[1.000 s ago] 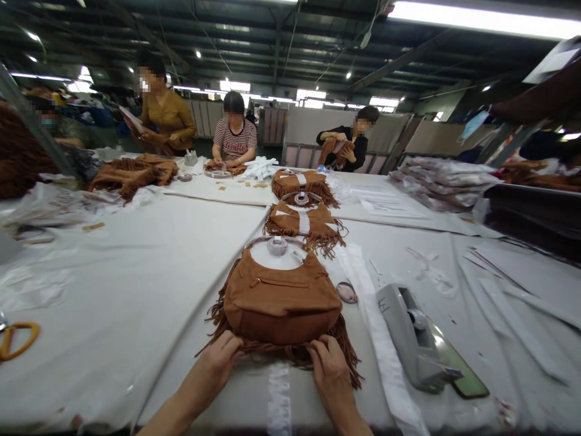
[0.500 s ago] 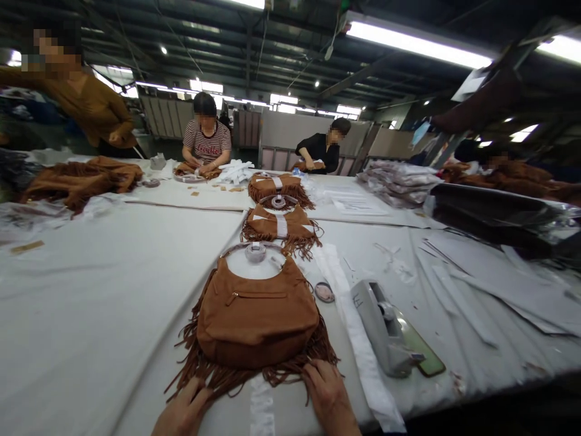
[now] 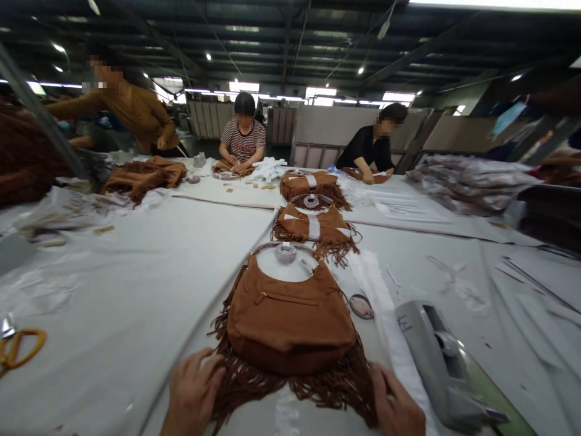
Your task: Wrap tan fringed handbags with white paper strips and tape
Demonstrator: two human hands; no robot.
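Observation:
A brown suede bag (image 3: 290, 318) with a zip pocket and long fringe lies flat on the white table (image 3: 136, 272) right before me. My left hand (image 3: 193, 390) rests on the fringe at the bag's lower left corner, fingers curled down onto the strands. My right hand (image 3: 399, 406) presses the fringe at the lower right corner, fingers bent. A white paper strip (image 3: 285, 418) runs out from under the fringe between my hands. The bag's handle (image 3: 285, 249) is wrapped in white at the top.
Two more fringed bags (image 3: 315, 225) lie in a row beyond. A grey tape dispenser (image 3: 442, 363) sits to the right, a tape roll (image 3: 362, 306) beside the bag, orange scissors (image 3: 18, 345) far left. Three people work at the table's far end.
My hands have spread apart along the fringe, from the bag's bottom middle to its two lower corners. The fringe now fans out wider. The camera has shifted about.

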